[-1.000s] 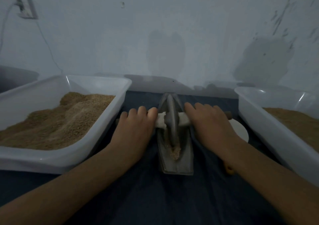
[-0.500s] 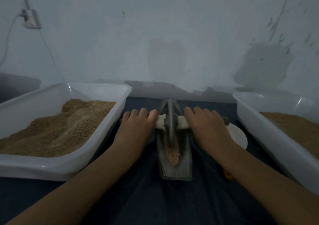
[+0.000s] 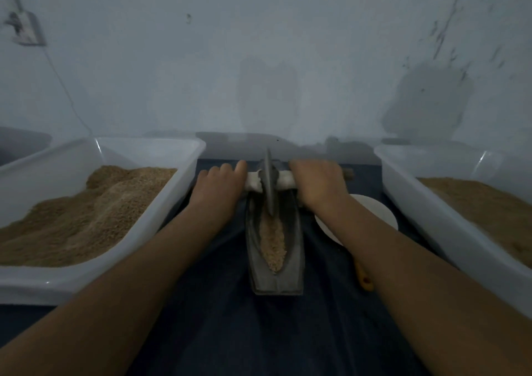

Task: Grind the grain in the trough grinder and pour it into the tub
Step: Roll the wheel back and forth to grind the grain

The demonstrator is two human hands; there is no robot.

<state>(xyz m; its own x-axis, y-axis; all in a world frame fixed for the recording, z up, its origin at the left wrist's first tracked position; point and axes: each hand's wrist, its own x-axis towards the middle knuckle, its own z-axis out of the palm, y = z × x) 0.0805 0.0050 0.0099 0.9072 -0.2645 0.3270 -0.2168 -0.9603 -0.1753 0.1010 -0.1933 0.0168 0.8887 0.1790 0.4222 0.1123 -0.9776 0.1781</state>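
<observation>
A dark metal trough grinder point(image 3: 292, 260) lies lengthwise on the dark cloth in front of me, with pale crushed grain point(image 3: 273, 240) along its groove. The grinding wheel point(image 3: 269, 184) stands upright at the trough's far end on a pale axle point(image 3: 285, 180). My left hand point(image 3: 218, 188) grips the axle's left end with fingers curled over it. My right hand point(image 3: 316, 184) grips the right end the same way. A white tub point(image 3: 184, 179) on the left holds a heap of brown grain point(image 3: 86, 211). A second white tub point(image 3: 426, 211) on the right holds finer brown meal point(image 3: 483, 205).
A white round dish point(image 3: 371, 214) sits between the trough and the right tub, partly under my right forearm. An orange handle point(image 3: 364, 280) pokes out beneath that forearm. A pale wall stands close behind, with a socket point(image 3: 24, 28) and cable at upper left.
Both hands have pushed the wheel away from me to the trough's far end, uncovering the grain in the groove. The view has tilted slightly downward.
</observation>
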